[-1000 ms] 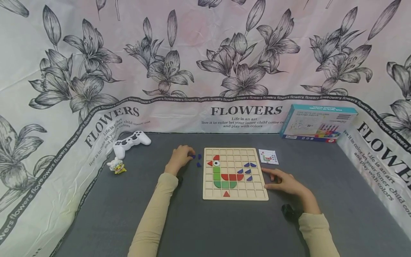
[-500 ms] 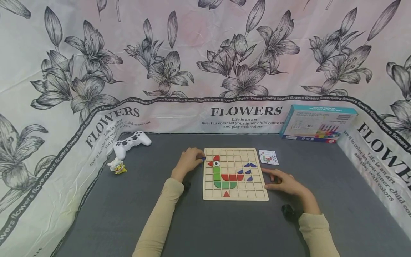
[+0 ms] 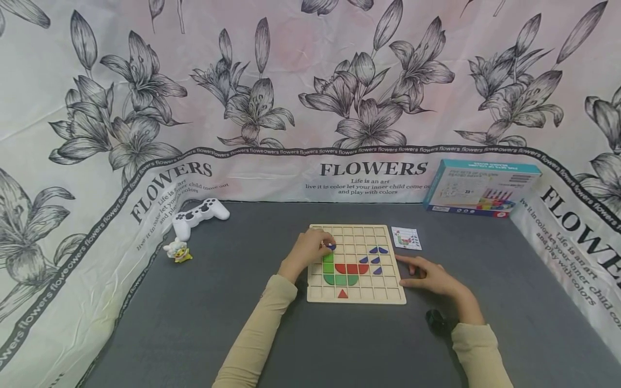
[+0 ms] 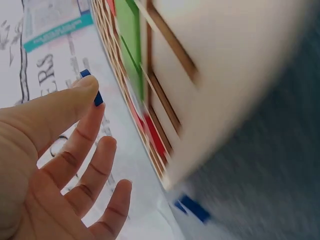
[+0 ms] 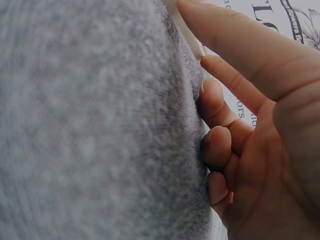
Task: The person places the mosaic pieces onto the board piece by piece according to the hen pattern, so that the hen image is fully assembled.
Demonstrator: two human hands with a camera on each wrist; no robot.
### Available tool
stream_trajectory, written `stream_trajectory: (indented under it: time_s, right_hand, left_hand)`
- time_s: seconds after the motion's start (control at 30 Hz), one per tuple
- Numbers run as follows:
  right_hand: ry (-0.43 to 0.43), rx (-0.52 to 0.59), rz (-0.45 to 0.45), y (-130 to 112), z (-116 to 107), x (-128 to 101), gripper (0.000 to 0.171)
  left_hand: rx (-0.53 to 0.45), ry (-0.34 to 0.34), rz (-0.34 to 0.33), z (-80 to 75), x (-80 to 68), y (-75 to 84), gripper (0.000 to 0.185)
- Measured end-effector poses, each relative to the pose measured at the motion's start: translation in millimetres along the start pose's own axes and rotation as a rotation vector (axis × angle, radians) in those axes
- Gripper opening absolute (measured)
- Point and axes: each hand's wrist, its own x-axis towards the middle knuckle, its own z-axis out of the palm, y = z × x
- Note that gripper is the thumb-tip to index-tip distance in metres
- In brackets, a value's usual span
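Head view: left hand [image 3: 310, 249] pinching blue piece [image 3: 331, 247] over board [image 3: 356, 297], right hand [image 3: 427, 276] loose against its edge.

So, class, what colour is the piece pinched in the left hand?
Blue: the piece between the left hand fingertips shows best in the left wrist view.

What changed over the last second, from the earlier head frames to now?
The left hand moved right, from the loose blue pieces left of the wooden board to over its upper-left squares, now pinching a small blue piece. The right hand stayed resting at the board's right edge. The card, box and game controller kept their places.
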Motion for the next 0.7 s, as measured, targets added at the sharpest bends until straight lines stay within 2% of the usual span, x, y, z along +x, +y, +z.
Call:
stream_trajectory:
  time_s: [0.27, 0.5, 0.7]
  right_hand:
    - [0.005, -0.012, -0.008, -0.1, -0.4, 0.6, 0.067]
    - [0.005, -0.006, -0.014, 0.5, -0.9, 0.9, 0.067]
    - [0.006, -0.004, -0.02, 0.2, 0.2, 0.7, 0.067]
  left_hand:
    - [0.028, -0.059, 0.056, 9.8, 9.0, 28.4, 0.018]
    - [0.051, -0.085, 0.127, 17.6, 17.3, 46.1, 0.018]
    - [0.109, -0.116, 0.173, 24.8, 27.1, 59.2, 0.016]
